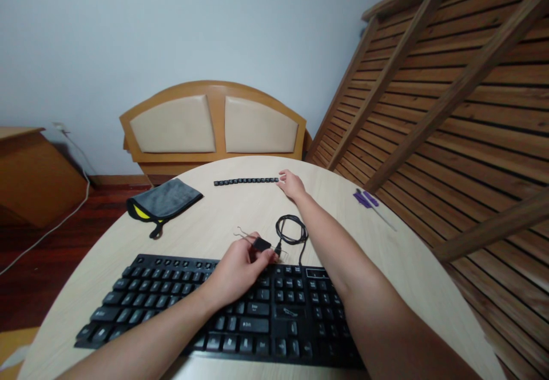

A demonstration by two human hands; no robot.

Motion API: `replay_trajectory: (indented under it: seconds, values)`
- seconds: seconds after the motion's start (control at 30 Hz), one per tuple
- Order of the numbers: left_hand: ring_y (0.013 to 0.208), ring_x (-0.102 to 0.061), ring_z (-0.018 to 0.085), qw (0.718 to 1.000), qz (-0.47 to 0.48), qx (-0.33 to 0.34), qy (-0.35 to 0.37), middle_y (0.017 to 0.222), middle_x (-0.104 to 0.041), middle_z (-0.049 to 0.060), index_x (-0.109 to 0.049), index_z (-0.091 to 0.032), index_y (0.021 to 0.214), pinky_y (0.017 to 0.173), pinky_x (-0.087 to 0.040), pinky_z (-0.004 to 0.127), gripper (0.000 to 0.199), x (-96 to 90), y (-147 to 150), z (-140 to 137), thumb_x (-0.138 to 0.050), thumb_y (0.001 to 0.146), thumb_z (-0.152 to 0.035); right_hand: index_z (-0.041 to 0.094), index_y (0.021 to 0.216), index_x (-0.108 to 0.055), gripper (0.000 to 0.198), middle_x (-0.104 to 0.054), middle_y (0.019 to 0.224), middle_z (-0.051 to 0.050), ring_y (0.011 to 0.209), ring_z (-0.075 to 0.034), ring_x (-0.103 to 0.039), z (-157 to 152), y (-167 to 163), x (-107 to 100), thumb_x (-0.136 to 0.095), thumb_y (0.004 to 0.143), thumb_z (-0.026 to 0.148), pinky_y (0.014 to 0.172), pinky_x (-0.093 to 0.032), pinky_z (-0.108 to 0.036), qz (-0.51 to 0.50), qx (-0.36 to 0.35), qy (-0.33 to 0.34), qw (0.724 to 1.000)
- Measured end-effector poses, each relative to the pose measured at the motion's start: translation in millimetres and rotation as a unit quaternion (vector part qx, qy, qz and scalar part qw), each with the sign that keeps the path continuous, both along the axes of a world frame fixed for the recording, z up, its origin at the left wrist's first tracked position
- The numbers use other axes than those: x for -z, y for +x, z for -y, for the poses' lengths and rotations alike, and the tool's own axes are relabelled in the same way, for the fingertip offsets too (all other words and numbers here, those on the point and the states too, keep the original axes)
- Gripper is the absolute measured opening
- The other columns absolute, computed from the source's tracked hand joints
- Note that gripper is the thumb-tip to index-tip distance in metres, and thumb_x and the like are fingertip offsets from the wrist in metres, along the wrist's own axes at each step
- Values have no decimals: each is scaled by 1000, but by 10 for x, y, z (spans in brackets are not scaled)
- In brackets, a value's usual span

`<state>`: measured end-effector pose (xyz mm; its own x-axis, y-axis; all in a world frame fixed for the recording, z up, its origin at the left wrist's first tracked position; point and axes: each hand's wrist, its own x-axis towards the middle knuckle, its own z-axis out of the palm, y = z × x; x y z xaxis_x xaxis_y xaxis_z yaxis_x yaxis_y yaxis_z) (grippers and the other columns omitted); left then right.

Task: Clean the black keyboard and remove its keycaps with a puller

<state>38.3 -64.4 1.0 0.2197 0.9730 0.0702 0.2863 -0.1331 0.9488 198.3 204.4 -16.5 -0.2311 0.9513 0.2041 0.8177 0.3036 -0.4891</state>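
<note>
My left hand is closed around a keycap puller with a black handle and thin wire loops, just above the black keyboard. Along the keyboard's top row, small bare key posts show where caps are off. Farther back, a straight row of black keycaps lies on the table. At the right end of that row is my right hand, its thumb and fingers apart around the last keycap; whether they touch it is too small to tell.
A coiled black cable lies behind the keyboard, under my right forearm. On the round table are a folded grey cloth at left and a purple-handled tool at right. A headboard and wooden slats stand beyond.
</note>
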Motion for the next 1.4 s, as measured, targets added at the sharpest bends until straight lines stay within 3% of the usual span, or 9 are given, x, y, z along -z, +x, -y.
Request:
replay_trajectory:
  seconds: [0.17,0.27,0.43,0.5,0.63,0.77,1.0,1.23,1.4]
  values:
    - [80,-67,21,1000,-1,3,2,82,-70,4,-63,-17,87,76,-51,32,22,-27,1,9,-59,94,-38,18,127,-61,35,-67,119,-8,101,-23,-67,324,270,-250,-66,96,34,90,-55,-44,23,-49,-38,998]
    - [81,-68,21,1000,-3,5,15,84,-71,4,-63,-17,89,78,-52,33,21,-41,9,13,-57,95,-37,20,126,-65,50,-74,98,-6,94,-22,-68,774,499,-336,-81,79,20,88,-51,-34,21,-88,-40,995]
    - [85,-70,21,999,15,14,27,88,-73,5,-62,-18,92,81,-53,33,19,-73,27,26,-57,95,-36,21,99,-73,21,-74,86,-3,77,-18,-68,1734,779,-409,-62,94,38,70,-50,-28,-5,-171,-73,983]
    - [83,-70,21,999,2,16,30,88,-74,4,-62,-18,100,79,-53,34,19,-89,34,40,-56,96,-36,22,97,-73,26,-74,87,-3,80,-19,-68,2057,819,-412,-59,96,43,72,-51,-30,-26,-218,-103,970]
    - [87,-69,22,992,-86,20,85,95,-74,5,-66,-19,104,82,-52,34,19,-126,47,89,-53,98,-33,24,106,-70,27,-71,106,-7,103,-24,-65,2457,783,-349,-71,87,43,90,-50,-39,-53,-231,-58,970]
    - [94,-69,22,980,-141,46,130,99,-75,5,-69,-20,99,89,-51,34,20,-192,56,167,-50,99,-28,24,96,-69,13,-70,100,-5,101,-24,-64,2562,684,-267,-71,87,33,90,-50,-40,-55,-215,-28,975]
    - [85,-70,24,977,-175,11,124,90,-75,7,-70,-18,91,80,-52,35,25,-342,2,222,-50,99,-32,23,103,-66,17,-72,102,-3,99,-22,-64,2612,580,-240,-72,88,25,89,-47,-38,-76,-219,10,973]
    - [92,-75,23,998,56,7,15,92,-78,7,-64,-14,111,86,-58,36,31,-220,23,158,-60,94,-39,24,96,-66,5,-74,94,1,91,-20,-65,2643,576,-234,-69,94,27,85,-41,-37,-78,-200,111,970]
    - [91,-75,23,994,102,21,-20,89,-79,8,-65,-14,108,85,-58,35,32,-167,42,140,-63,93,-42,23,89,-66,5,-73,88,2,85,-18,-65,2633,577,-240,-68,94,23,80,-41,-34,-95,-213,118,965]
